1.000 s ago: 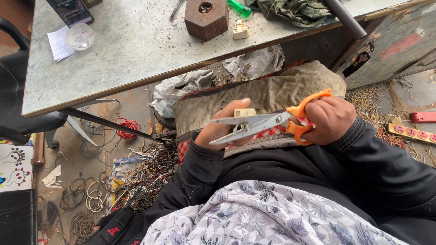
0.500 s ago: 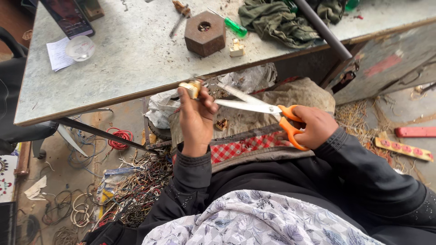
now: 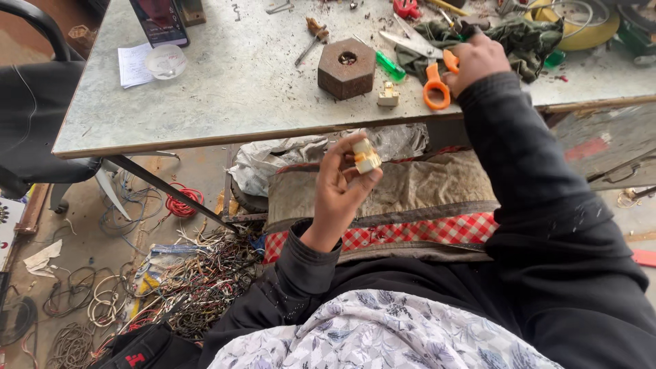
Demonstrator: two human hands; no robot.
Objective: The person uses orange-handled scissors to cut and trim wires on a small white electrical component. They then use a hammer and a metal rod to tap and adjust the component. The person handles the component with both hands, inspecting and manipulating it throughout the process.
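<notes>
My left hand [image 3: 339,184] is raised below the table's front edge, its fingertips pinching a small cream and yellow plastic part [image 3: 365,156]. My right hand [image 3: 473,60] reaches out over the table and holds orange-handled scissors [image 3: 427,67] by the handles. The blades lie flat on the tabletop, pointing left towards a green rag [image 3: 521,37].
On the grey table [image 3: 225,89] are a rusty hexagonal block [image 3: 346,68], a green-handled tool [image 3: 390,66], a small cream part [image 3: 388,95], a phone [image 3: 159,20] and a clear lid [image 3: 166,61]. A black chair [image 3: 34,123] stands left. Tangled wires [image 3: 198,273] cover the floor.
My right hand moved the scissors from in front of me up onto the table. My left hand kept the small part and turned it towards me.
</notes>
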